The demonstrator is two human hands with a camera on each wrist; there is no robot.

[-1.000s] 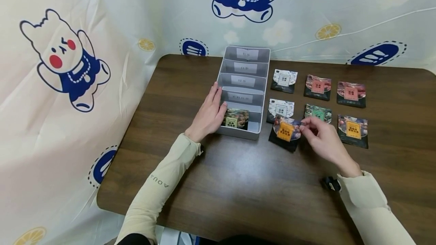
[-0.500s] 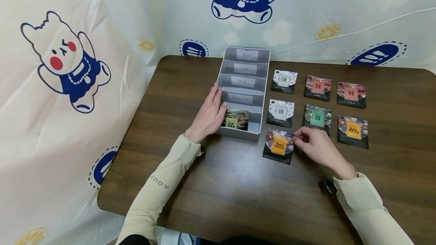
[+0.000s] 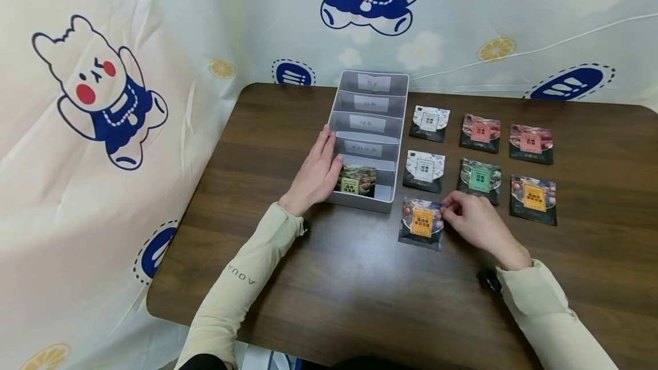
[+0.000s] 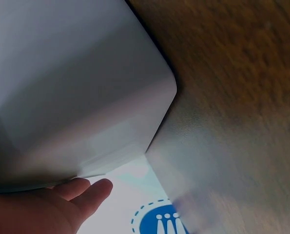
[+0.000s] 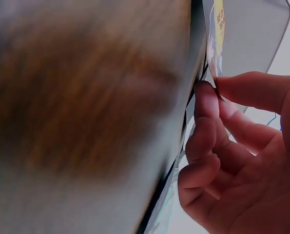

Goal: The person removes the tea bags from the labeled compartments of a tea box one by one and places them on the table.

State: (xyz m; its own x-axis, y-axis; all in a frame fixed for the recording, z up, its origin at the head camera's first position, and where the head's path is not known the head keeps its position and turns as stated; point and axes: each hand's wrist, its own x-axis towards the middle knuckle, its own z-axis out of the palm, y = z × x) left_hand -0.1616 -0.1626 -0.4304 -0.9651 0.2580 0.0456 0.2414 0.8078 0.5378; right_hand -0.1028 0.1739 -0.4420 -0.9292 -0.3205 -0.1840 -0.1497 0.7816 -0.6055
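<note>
My right hand (image 3: 475, 221) pinches the right edge of an orange-labelled tea sachet (image 3: 421, 222) between thumb and fingertips, low over the table in front of the other sachets. In the right wrist view the thumb and index finger meet on the edge of this sachet (image 5: 215, 41). My left hand (image 3: 316, 173) rests along the left wall of a grey divided box (image 3: 360, 203), fingers straight, thumb at the rim. The left wrist view has the box wall (image 4: 96, 87) close up. A tea sachet with a yellow-green label (image 3: 357, 180) lies in the box's nearest compartment.
Right of the box, sachets lie in two rows: white ones (image 3: 429, 123) on the left, red ones (image 3: 480, 132) at the back, a green one (image 3: 480, 180) and another orange one (image 3: 533, 198) in front. Paper labels (image 3: 367, 124) mark box dividers. A printed curtain (image 3: 452, 10) hangs behind the table.
My right hand has drawn the orange-labelled sachet toward me and slightly left, off the white sachet it overlapped, and it now lies flatter. The left hand stays on the box.
</note>
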